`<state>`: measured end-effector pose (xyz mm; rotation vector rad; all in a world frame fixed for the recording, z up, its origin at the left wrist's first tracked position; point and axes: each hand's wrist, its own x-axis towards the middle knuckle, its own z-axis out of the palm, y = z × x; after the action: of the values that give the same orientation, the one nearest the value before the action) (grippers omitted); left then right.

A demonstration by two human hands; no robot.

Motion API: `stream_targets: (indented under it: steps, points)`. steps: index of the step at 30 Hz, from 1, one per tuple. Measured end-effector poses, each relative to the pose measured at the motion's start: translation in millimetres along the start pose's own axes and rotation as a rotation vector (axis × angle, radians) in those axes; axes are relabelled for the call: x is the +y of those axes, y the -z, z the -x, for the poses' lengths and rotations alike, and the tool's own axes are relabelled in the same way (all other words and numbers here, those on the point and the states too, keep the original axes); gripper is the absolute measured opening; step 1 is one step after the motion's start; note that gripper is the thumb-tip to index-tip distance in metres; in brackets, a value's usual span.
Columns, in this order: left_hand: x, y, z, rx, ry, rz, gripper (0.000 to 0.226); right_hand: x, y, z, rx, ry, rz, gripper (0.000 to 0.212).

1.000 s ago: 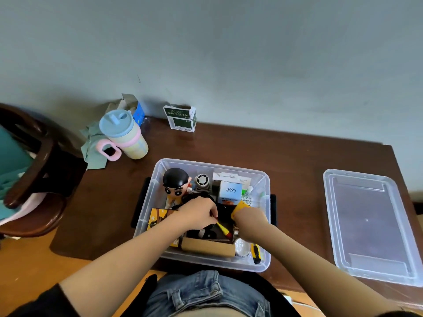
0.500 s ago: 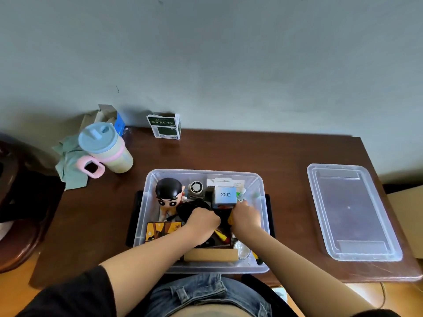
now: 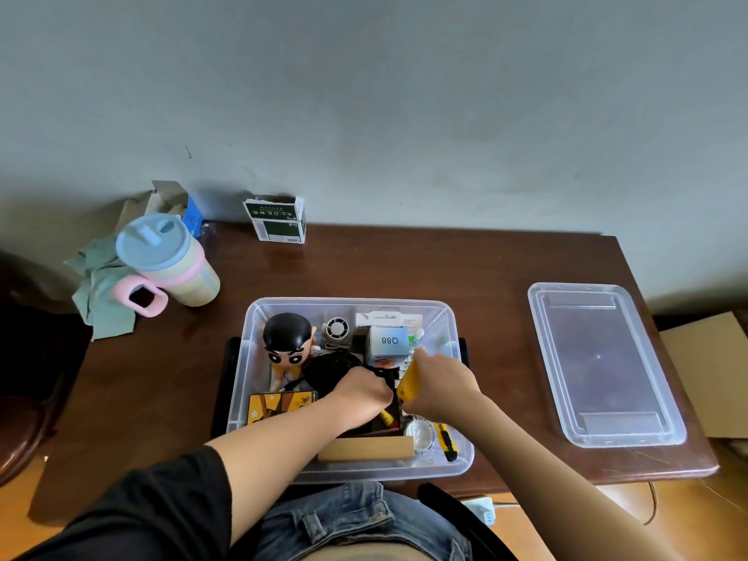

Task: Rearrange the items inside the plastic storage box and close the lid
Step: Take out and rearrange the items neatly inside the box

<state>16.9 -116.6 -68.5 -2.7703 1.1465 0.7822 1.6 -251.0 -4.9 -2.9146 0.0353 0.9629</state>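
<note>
At lower centre of the frame, the clear plastic storage box [image 3: 453,325] is seen lidless. Inside it, the left hand [image 3: 360,392] is curled around black cable [image 3: 324,368]; the right hand [image 3: 443,384] grips a yellow object [image 3: 409,383]. The transparent plastic lid [image 3: 603,364] lies apart at right.

Clear storage box [image 3: 453,342] sits open, crammed; lid [image 3: 603,366] lies apart, right.

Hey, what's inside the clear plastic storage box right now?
Visible in the storage box: a cartoon figurine, a small round fan, a Q88 carton, a wooden block, a yellow utility knife. Both hands cover the middle.
</note>
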Motion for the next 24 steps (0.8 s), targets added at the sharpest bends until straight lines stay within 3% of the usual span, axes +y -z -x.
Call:
stream_targets:
  steps: [3,6,10,15,20,24]
  points:
    - [1,11,9,-0.091,0.012,0.079,0.031,3,3,5,-0.015,0.001,-0.03,0.058]
    - [-9,36,25,-0.007,0.056,0.115,0.015,5,4,6,0.013,-0.011,-0.044,0.061]
    - [-37,52,58,0.058,0.161,0.387,0.017,8,5,3,-0.082,0.064,-0.027,0.064]
    - [-84,50,105,-0.083,0.296,0.604,0.016,3,-5,-5,-0.188,0.115,0.001,0.055]
    - [-94,44,122,-0.207,0.342,0.482,0.019,-7,-8,-12,-0.251,0.192,-0.061,0.055]
    - [-84,48,114,-0.166,0.349,0.306,0.032,-8,-3,-14,-0.29,0.181,-0.171,0.068]
